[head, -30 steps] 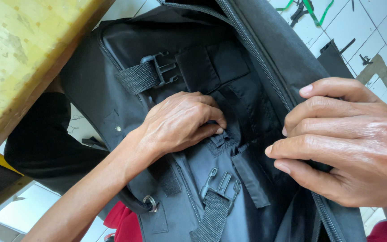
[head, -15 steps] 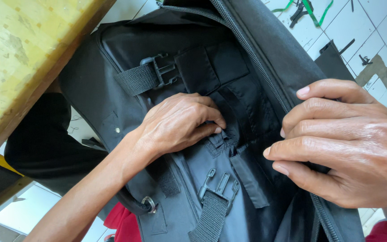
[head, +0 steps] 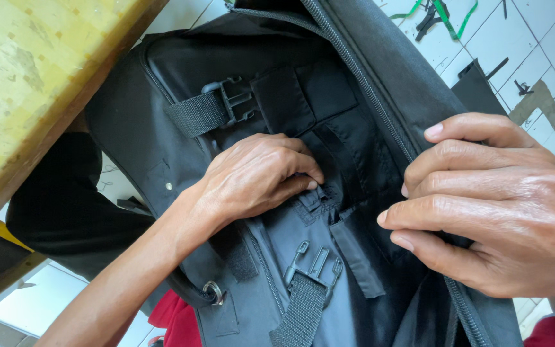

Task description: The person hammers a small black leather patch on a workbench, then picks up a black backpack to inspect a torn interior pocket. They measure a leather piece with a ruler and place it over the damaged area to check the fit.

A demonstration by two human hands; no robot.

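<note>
A black fabric bag (head: 329, 109) with webbing straps and plastic buckles fills the head view. My left hand (head: 255, 177) rests on the bag's front panel, its fingertips pinching a small fold of black fabric near the middle. My right hand (head: 489, 205) grips the bag's right side along the zipper (head: 361, 77), fingers curled over the edge. One buckle half (head: 232, 103) sits on a strap above my left hand. Another buckle half (head: 313, 266) lies on a strap below it.
A yellowish wooden table edge (head: 40, 83) runs along the upper left. White floor tiles (head: 528, 45) with scattered tools and green cord show at the upper right. Red cloth (head: 175, 318) lies under the bag at the bottom. A metal ring (head: 213, 292) hangs at the bag's lower left.
Both hands keep their hold. The view has shifted slightly, and the bag sits a little lower in it.
</note>
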